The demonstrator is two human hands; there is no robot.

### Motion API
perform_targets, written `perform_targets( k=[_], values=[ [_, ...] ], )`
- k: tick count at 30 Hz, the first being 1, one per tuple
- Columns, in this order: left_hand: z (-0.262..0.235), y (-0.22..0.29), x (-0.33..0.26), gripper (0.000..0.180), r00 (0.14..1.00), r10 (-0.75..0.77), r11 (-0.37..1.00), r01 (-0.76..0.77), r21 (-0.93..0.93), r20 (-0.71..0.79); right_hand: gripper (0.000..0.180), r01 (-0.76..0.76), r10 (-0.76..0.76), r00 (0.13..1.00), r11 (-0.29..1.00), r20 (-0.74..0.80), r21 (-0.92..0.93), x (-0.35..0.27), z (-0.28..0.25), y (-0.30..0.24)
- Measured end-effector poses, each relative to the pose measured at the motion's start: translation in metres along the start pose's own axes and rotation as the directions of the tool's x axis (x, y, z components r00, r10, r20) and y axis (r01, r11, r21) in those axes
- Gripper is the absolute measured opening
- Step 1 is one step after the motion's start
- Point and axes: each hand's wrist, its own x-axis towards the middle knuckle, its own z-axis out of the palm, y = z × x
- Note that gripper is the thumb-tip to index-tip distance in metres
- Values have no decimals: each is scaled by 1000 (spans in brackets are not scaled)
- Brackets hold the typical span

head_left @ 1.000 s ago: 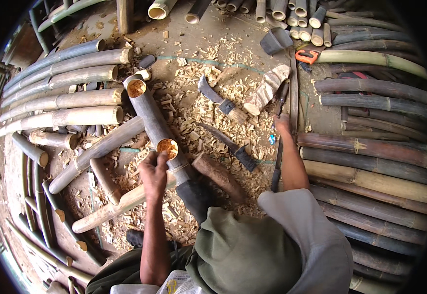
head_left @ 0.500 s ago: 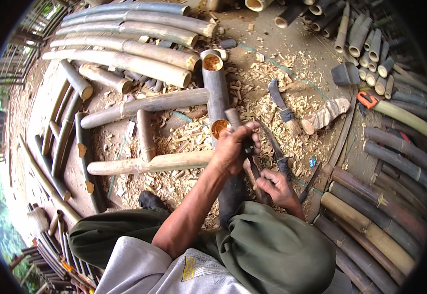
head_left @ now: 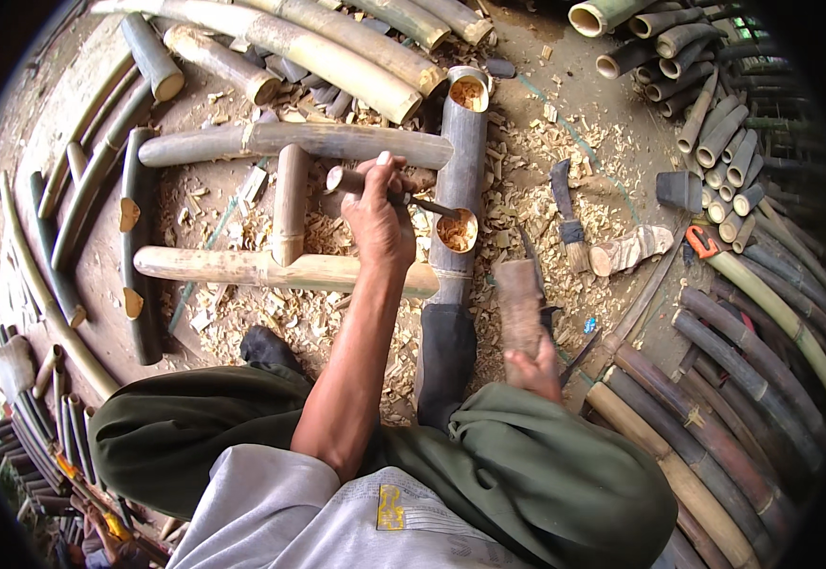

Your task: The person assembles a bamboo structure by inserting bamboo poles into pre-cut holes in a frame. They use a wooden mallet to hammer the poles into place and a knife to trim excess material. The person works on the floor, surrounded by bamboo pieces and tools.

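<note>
The dirt floor [head_left: 612, 123] is packed brown earth, strewn with pale wood chips [head_left: 527, 171] that lie thickest around the middle. Long bamboo poles [head_left: 337, 47], round and grey-green with ringed joints, lie stacked along the top; darker ones fan out at the right, some showing hollow cut ends.

In the middle lies a thick grey bamboo trunk [head_left: 456, 256], running from between the person's knees up to a hollow top end filled with shavings. A round notch cut in its side shows tan, fibrous wood. Left of it, smooth pale crosspieces [head_left: 280, 270] form a rough frame, one short piece standing between two long ones.

The left hand [head_left: 380, 213] is wrapped tight around the wooden handle of a chisel [head_left: 403, 194]; its thin dark blade points right and down, the tip at the rim of the notch. The right hand [head_left: 532, 365] is closed around the lower end of a mallet [head_left: 517, 303], a blunt, rough-grained block of brown wood held upright just right of the trunk, well apart from the chisel.

On the chips at the right lie a dark-bladed knife [head_left: 565, 204] with a bound handle, and beside it a short knobbly chunk of light wood [head_left: 626, 251]. Further right, an orange-handled saw [head_left: 702, 242] rests against the poles.
</note>
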Motion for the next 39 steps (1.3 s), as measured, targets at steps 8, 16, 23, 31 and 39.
perform_targets(
  k=[8,16,23,31,39],
  values=[
    [1,-27,-8,18,999,-40,999,39,34,15,111,487,-432,872,807,229,-333,-29,2,-291],
    [-7,-31,-26,12,996,94,996,-94,-3,-3,97,887,-543,430,104,721,-451,-1,78,-409],
    [-13,-63,-44,66,989,-18,998,8,65,144,58,771,-348,322,-443,880,-457,18,127,-410],
    [4,-61,-57,48,952,-229,921,143,363,205,105,714,-286,568,-294,771,-635,7,108,-403],
    [-1,-4,-60,17,975,-46,862,-72,502,217,104,773,-436,619,190,654,-606,8,75,-409]
  ],
)
